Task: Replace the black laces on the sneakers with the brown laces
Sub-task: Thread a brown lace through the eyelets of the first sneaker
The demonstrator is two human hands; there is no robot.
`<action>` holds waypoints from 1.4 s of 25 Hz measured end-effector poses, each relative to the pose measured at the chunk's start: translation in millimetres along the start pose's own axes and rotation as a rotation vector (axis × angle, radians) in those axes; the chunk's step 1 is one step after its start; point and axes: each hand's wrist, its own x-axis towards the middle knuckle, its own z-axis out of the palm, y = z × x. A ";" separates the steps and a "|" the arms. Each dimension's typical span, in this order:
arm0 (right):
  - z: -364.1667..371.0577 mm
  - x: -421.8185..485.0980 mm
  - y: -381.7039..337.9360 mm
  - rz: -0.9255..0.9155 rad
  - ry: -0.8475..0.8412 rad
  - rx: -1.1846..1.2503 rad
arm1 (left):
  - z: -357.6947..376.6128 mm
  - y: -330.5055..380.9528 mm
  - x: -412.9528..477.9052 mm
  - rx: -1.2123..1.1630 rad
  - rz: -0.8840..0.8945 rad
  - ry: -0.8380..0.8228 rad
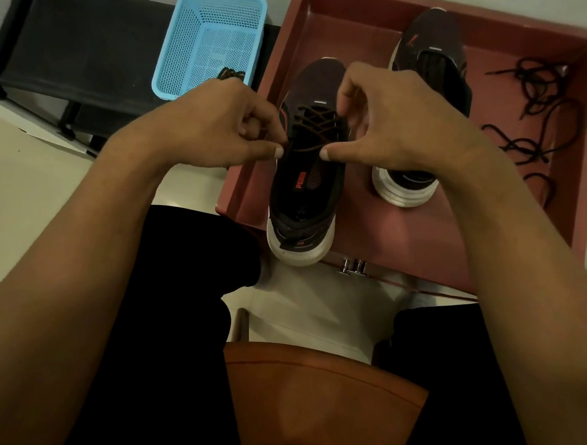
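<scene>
In red tray [408, 256], head view: near sneaker [303, 201] w/ brown lace [313, 123] crisscrossed thru upper eyelets. L hand [218, 127] pinched on lace end at left eyelet row; R hand [389, 123] pinched on other end by tongue. Far sneaker [427, 102] looks unlaced. Black laces [532, 138] loose at tray right. Blue basket [213, 43] holds what looks like another lace. Tip: pull both ends evenly, keep crosses flat, no twist.
</scene>
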 end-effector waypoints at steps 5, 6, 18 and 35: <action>2.5 -4.5 -5.1 0.154 -0.117 0.125 | -0.8 -1.3 0.8 0.010 -0.034 0.017; 1.6 -5.5 -6.3 0.171 -0.124 0.165 | -1.0 -3.5 1.7 0.023 -0.065 0.009; 2.2 -4.1 -8.4 0.144 -0.123 0.204 | -4.4 -8.1 -3.3 -0.147 -0.112 -0.012; 4.6 0.3 -12.3 -0.028 -0.040 0.415 | -3.6 2.9 -1.9 -0.460 -0.235 0.258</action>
